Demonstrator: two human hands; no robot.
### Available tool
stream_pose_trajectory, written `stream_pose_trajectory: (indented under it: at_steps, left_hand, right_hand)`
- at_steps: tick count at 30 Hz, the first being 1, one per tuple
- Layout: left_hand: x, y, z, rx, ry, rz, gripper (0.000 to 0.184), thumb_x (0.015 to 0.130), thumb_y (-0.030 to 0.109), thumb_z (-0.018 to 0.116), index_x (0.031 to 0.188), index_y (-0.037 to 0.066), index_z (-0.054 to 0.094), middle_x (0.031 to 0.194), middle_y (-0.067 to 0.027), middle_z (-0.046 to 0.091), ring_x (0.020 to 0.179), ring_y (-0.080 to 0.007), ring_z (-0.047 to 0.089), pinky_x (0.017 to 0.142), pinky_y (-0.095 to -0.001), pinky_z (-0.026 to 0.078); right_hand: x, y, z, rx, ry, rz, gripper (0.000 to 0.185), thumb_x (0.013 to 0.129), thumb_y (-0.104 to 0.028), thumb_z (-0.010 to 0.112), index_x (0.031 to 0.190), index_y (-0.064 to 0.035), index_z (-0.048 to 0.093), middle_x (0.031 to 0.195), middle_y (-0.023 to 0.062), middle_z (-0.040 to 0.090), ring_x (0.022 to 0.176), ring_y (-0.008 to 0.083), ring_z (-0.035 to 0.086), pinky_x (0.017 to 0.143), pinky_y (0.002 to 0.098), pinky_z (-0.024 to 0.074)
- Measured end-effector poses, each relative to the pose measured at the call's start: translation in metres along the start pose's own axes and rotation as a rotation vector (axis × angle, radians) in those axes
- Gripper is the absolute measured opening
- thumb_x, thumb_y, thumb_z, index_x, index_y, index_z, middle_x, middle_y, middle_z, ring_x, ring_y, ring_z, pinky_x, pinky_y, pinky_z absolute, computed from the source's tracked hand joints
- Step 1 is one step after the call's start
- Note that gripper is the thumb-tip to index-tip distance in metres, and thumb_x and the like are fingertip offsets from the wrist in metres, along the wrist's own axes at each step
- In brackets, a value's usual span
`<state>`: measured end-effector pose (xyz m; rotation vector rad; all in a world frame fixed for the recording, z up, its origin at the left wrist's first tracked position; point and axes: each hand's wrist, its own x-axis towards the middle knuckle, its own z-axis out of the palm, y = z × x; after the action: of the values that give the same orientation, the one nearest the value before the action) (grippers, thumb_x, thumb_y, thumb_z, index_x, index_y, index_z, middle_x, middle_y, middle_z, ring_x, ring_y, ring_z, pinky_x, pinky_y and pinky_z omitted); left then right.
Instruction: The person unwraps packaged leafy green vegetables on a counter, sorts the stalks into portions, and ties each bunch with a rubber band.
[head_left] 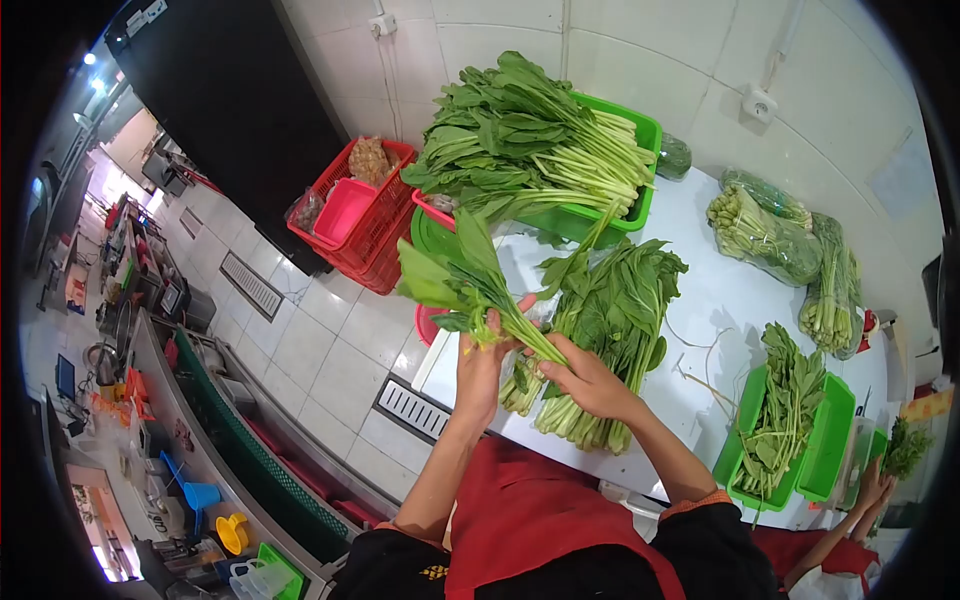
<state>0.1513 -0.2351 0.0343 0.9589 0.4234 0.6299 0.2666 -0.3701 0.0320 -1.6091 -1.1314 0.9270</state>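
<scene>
1. Head view, hands: A bunch of leafy greens (474, 262) is held over the near edge of a white table (690, 235) — the left hand (480, 372) gripping it around the middle, the right hand (592, 384) closed on the stem ends, leaves pointing up and left.
2. Head view, table: Loose greens (618, 310) lie just beside the hands, stems toward the person. Beyond them, a green crate (648, 135) carries a tall heap (530, 130); bagged greens (762, 238) rest near the wall.
3. Head view, edges: Two green trays (828, 440) sit at right, one filled with leaves (785, 410) — near a co-worker (872, 492) holding herbs (906, 448). At left, red baskets (372, 245) hold a pink tub (343, 211).
</scene>
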Motion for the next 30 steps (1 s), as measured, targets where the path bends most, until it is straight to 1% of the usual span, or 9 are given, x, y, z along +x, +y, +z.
stream_pose_trajectory:
  at_steps: [8, 10, 11, 13, 16, 21, 24, 27, 30]
  left_hand:
    - [-0.003, 0.000, 0.005, 0.076, 0.159, -0.069, 0.037, 0.106, 0.027, 0.049, 0.136, 0.008, 0.037, 0.112, -0.0171, 0.068, 0.092, -0.0219, 0.070, 0.079, -0.0337, 0.054]
    - [-0.003, -0.008, 0.003, 0.039, 0.147, -0.116, 0.040, 0.106, 0.026, 0.048, 0.139, 0.012, 0.031, 0.101, -0.0152, 0.068, 0.085, -0.0199, 0.070, 0.071, -0.0339, 0.056]
    - [-0.004, -0.008, 0.002, 0.039, 0.147, -0.118, 0.040, 0.106, 0.026, 0.048, 0.139, 0.012, 0.031, 0.101, -0.0152, 0.068, 0.085, -0.0199, 0.070, 0.071, -0.0339, 0.056]
    - [-0.007, -0.007, 0.005, 0.121, 0.111, -0.110, 0.040, 0.107, 0.025, 0.047, 0.140, 0.012, 0.030, 0.092, -0.0119, 0.066, 0.075, -0.0179, 0.068, 0.064, -0.0312, 0.056]
    - [-0.012, -0.011, 0.015, 0.221, -0.052, -0.099, 0.039, 0.107, 0.024, 0.045, 0.140, 0.012, 0.028, 0.088, -0.0102, 0.063, 0.067, -0.0170, 0.066, 0.059, -0.0288, 0.056]
    - [-0.022, -0.010, 0.039, 0.180, -0.121, -0.240, 0.039, 0.109, 0.033, 0.037, 0.140, 0.013, 0.025, 0.101, -0.0155, 0.063, 0.068, -0.0192, 0.067, 0.062, -0.0322, 0.059]
    - [-0.018, -0.009, 0.043, -0.083, -0.160, -0.419, 0.048, 0.108, 0.046, 0.030, 0.142, 0.015, 0.017, 0.113, -0.0188, 0.061, 0.079, -0.0232, 0.069, 0.066, -0.0354, 0.061]
    - [-0.022, -0.008, 0.052, -0.080, -0.171, -0.460, 0.047, 0.108, 0.045, 0.031, 0.144, 0.019, 0.018, 0.120, -0.0156, 0.058, 0.085, -0.0220, 0.066, 0.073, -0.0397, 0.060]
    - [-0.025, -0.015, 0.058, -0.100, -0.190, -0.395, 0.043, 0.107, 0.028, 0.043, 0.140, 0.021, 0.018, 0.126, -0.0175, 0.056, 0.100, -0.0244, 0.065, 0.085, -0.0407, 0.059]
  right_hand:
    - [-0.003, -0.006, -0.012, 0.292, -0.186, 0.286, 0.031, 0.106, -0.033, 0.046, 0.123, -0.0070, 0.051, 0.069, 0.0007, 0.056, 0.060, 0.0111, 0.053, 0.062, 0.0279, 0.0442]
    - [0.000, 0.001, -0.009, -0.151, -0.061, 0.006, 0.027, 0.103, -0.028, 0.054, 0.119, -0.0059, 0.055, 0.074, 0.0017, 0.061, 0.063, 0.0102, 0.054, 0.063, 0.0264, 0.0448]
    - [0.002, 0.001, -0.010, -0.150, -0.061, 0.007, 0.027, 0.103, -0.028, 0.054, 0.119, -0.0059, 0.055, 0.074, 0.0017, 0.061, 0.063, 0.0102, 0.054, 0.063, 0.0264, 0.0448]
    - [0.008, -0.020, -0.015, -0.141, 0.347, 0.036, 0.026, 0.097, -0.021, 0.064, 0.117, -0.0050, 0.059, 0.084, 0.0035, 0.064, 0.069, 0.0104, 0.058, 0.065, 0.0258, 0.0455]
    - [0.009, -0.033, -0.024, 0.012, 0.394, -0.015, 0.032, 0.091, -0.013, 0.072, 0.119, -0.0041, 0.061, 0.095, 0.0033, 0.066, 0.080, 0.0090, 0.061, 0.071, 0.0259, 0.0480]
    - [-0.007, -0.038, -0.021, 0.395, 0.503, 0.105, 0.023, 0.093, -0.010, 0.070, 0.114, -0.0015, 0.064, 0.094, 0.0053, 0.066, 0.077, 0.0077, 0.061, 0.070, 0.0235, 0.0516]
    - [-0.021, -0.026, -0.025, 0.324, 0.611, -0.003, 0.021, 0.095, -0.008, 0.067, 0.114, -0.0006, 0.064, 0.097, 0.0066, 0.067, 0.075, 0.0110, 0.064, 0.069, 0.0242, 0.0534]
    - [-0.033, -0.018, -0.028, 0.273, 0.680, -0.107, 0.026, 0.094, -0.007, 0.067, 0.119, -0.0014, 0.061, 0.100, 0.0092, 0.067, 0.075, 0.0125, 0.066, 0.068, 0.0255, 0.0533]
    - [-0.034, -0.014, -0.024, 0.368, 0.810, -0.111, 0.042, 0.090, -0.009, 0.072, 0.128, -0.0057, 0.053, 0.096, 0.0086, 0.064, 0.078, 0.0120, 0.063, 0.070, 0.0252, 0.0510]
